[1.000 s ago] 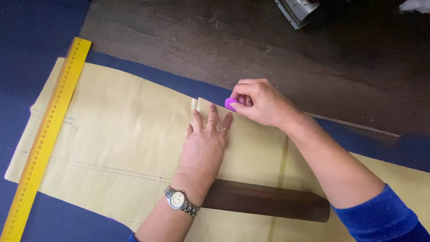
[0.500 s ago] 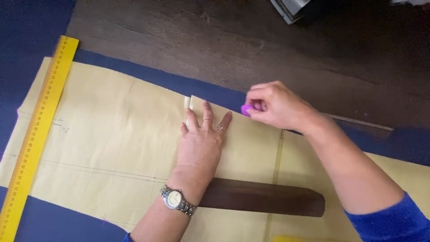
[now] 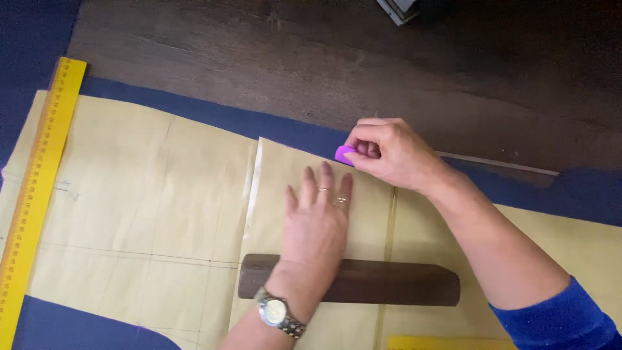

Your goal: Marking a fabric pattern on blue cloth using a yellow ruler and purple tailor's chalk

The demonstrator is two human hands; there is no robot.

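My left hand (image 3: 319,217) lies flat, fingers spread, on a pale yellow paper pattern (image 3: 149,194) that covers dark blue fabric (image 3: 214,115). It wears rings and a wristwatch. My right hand (image 3: 389,152) pinches a small purple piece of chalk (image 3: 343,154) at the pattern's top edge, just beyond my left fingertips. A dark brown wooden block (image 3: 389,288) rests across the pattern, partly under my left wrist.
A long yellow ruler (image 3: 39,188) lies along the pattern's left edge. Beyond the fabric is a dark wooden surface (image 3: 324,58). A thin pale strip (image 3: 499,163) lies at the fabric's far edge. A grey object (image 3: 398,8) sits at the top.
My right hand has slid the purple chalk rightward along the pattern's top edge. My left hand stays pressed flat on the paper.
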